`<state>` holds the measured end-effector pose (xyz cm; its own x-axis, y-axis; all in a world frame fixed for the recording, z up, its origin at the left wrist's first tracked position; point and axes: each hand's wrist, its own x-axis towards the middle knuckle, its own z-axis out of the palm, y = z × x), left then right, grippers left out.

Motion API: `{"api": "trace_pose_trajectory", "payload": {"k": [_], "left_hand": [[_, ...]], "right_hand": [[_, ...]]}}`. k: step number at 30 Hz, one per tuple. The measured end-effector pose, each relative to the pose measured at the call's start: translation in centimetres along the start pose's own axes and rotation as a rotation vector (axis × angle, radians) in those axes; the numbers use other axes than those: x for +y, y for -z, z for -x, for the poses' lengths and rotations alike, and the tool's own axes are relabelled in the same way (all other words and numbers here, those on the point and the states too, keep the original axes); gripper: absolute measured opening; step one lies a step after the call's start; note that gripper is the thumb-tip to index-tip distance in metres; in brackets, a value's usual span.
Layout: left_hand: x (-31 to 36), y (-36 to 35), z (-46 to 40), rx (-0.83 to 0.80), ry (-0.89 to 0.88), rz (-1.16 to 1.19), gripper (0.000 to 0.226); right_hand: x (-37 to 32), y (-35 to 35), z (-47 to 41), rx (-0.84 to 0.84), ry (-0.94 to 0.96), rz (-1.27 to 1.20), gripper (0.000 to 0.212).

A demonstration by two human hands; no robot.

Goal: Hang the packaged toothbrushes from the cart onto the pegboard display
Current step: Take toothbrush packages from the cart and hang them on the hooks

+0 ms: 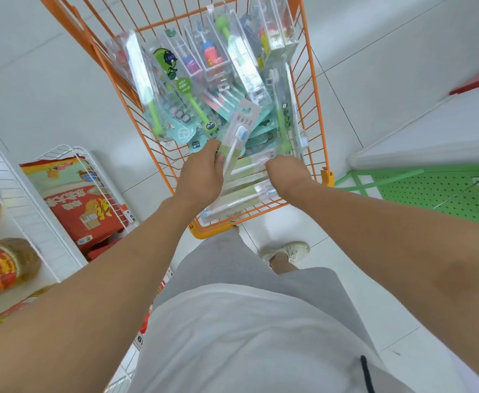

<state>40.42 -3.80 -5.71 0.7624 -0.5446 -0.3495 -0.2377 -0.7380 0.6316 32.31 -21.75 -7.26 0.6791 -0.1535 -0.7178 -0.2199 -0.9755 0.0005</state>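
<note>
An orange wire cart (315, 109) stands in front of me, filled with several packaged toothbrushes. My left hand (201, 171) grips a packaged toothbrush (239, 129) with a white handle and blue bristles, lifted at a slant above the pile. My right hand (286, 173) reaches into the near end of the cart with its fingers curled down among flat green-and-white toothbrush packs (247, 191); what it holds is hidden. A green pegboard (431, 191) lies at the right edge, with a few hooks showing.
White wire shelves (48, 199) at the left hold red snack bags (82, 211) and bottles (3, 268). A white shelf base (431, 129) runs along the right. My foot in a pale shoe (289, 252) stands on the white tiled floor behind the cart.
</note>
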Motion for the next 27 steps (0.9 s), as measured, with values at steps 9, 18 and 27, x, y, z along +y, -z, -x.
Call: {"api": "trace_pose_trajectory", "payload": {"k": [9,18,27], "left_hand": [[2.9,1.4,-0.8,-0.072,-0.172,0.0,0.015],[15.7,-0.5,-0.3,-0.462,-0.202,0.355,0.009],[30.6,-7.6,5.6,-0.894,-0.129,0.386,0.045]], "right_hand": [[-1.1,8.8,8.0,0.306,0.068,0.104,0.023],[13.0,9.4,20.8,0.544,-0.176,-1.33,0.021],[21.2,0.9,30.0,1.076,-0.637,-1.759,0.038]]}}
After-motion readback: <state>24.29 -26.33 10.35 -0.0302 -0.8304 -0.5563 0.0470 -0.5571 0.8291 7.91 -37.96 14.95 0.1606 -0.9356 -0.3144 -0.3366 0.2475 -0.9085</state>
